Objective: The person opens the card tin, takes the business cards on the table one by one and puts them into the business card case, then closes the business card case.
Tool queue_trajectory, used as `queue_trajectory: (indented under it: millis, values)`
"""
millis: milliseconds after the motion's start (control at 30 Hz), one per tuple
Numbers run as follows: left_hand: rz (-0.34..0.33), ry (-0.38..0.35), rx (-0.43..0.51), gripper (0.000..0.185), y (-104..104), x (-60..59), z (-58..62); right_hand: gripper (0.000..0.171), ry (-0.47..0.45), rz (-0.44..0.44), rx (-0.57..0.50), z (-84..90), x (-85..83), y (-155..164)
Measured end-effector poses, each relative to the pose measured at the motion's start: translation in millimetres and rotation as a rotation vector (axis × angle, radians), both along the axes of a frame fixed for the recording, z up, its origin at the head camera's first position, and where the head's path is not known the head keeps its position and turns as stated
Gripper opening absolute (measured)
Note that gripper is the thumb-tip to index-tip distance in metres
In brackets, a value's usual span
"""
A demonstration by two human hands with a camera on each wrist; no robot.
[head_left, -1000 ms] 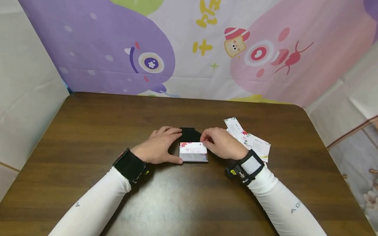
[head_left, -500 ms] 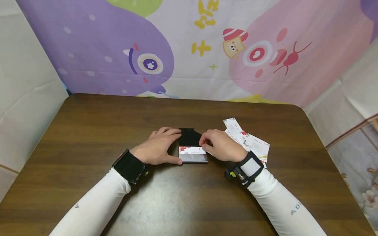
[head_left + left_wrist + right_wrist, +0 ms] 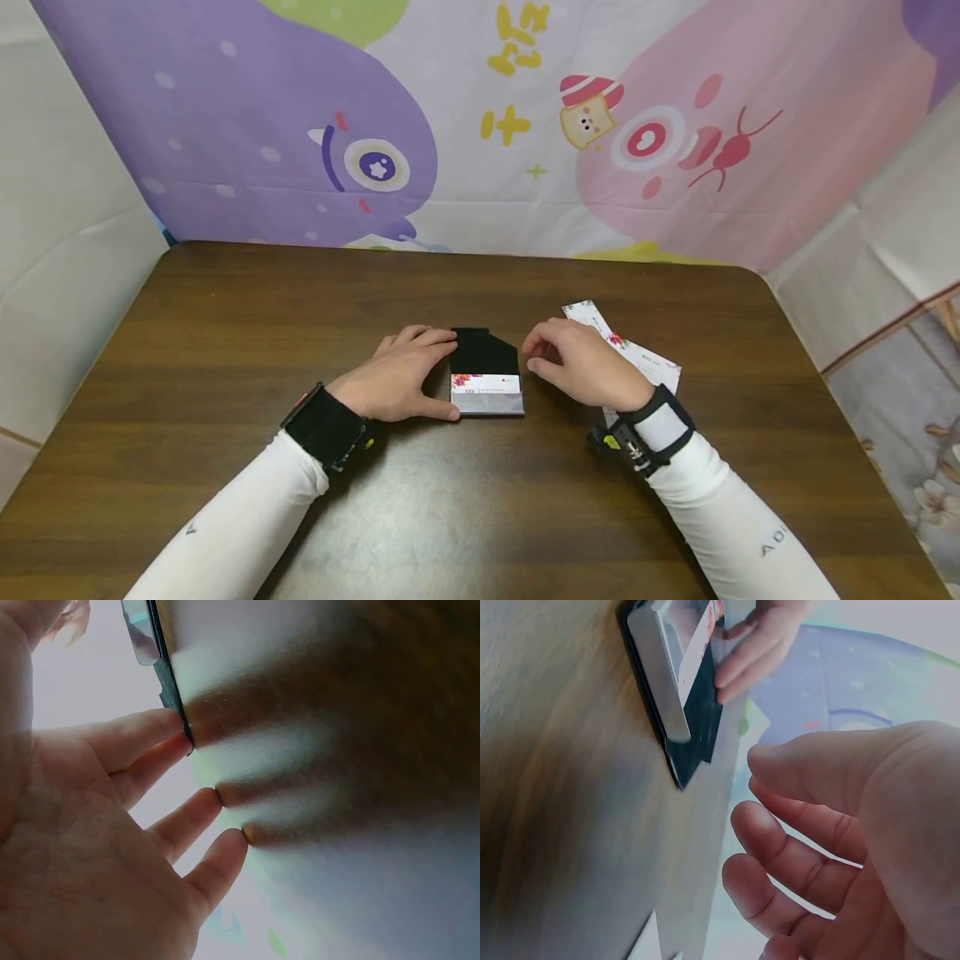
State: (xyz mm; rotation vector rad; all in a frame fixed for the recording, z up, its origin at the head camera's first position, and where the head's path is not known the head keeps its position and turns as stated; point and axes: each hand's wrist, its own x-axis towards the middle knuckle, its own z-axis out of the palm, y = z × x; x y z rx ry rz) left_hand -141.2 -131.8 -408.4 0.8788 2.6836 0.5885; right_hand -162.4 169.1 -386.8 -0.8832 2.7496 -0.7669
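A black card case (image 3: 486,354) with its flap laid open rests on the table, its silver pocket toward the near side. Inside that pocket sits a white business card (image 3: 487,384) with red flowers at one corner, its upper strip showing. My left hand (image 3: 397,379) rests beside the case, fingertips at the flap's left edge and thumb at the near left corner. In the left wrist view, two of its fingertips meet the case's dark edge (image 3: 174,697). My right hand (image 3: 588,362) hovers just right of the case, fingers loosely bent with nothing between them.
Several loose printed cards (image 3: 654,364) lie overlapping to the right, partly hidden under my right hand. The brown wooden table (image 3: 300,292) ends at a cartoon-printed cloth (image 3: 510,200) behind, with pale sheets on both sides.
The card has slid down deeper into the case's pocket. My right hand has let go of it and moved right. The left hand has stayed at the case.
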Motion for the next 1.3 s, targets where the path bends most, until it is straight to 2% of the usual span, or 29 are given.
queue_trajectory:
  millis: [233,433,733,1300]
  values:
    - [-0.001,-0.003,-0.004,0.098,-0.3,0.3,-0.1,0.013,0.016,-0.06,0.01,3.0,1.2,17.6]
    - [-0.003,0.001,-0.002,0.098,-0.4,0.2,-0.3,0.017,-0.007,-0.102,0.018,3.8,4.8,33.3]
    - [-0.001,0.002,-0.007,0.098,-0.4,0.5,-0.6,0.019,-0.007,-0.186,0.036,-1.3,8.6,61.5]
    - [-0.002,0.005,-0.004,0.098,-0.1,0.0,-0.6,0.034,-0.003,-0.268,0.125,1.3,12.0,113.9]
